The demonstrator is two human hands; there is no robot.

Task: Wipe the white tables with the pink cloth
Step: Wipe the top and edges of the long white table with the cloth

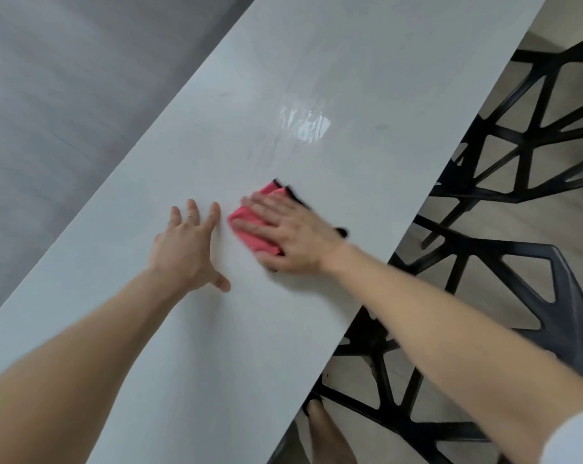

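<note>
Folded pink cloth on white table

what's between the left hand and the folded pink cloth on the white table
Only a narrow strip of bare white table, as the head view shows.

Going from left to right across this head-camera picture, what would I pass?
Grey floor → left hand flat on the white table → pink cloth, with the right hand pressing flat on it → black chairs beyond the table's right edge.
</note>
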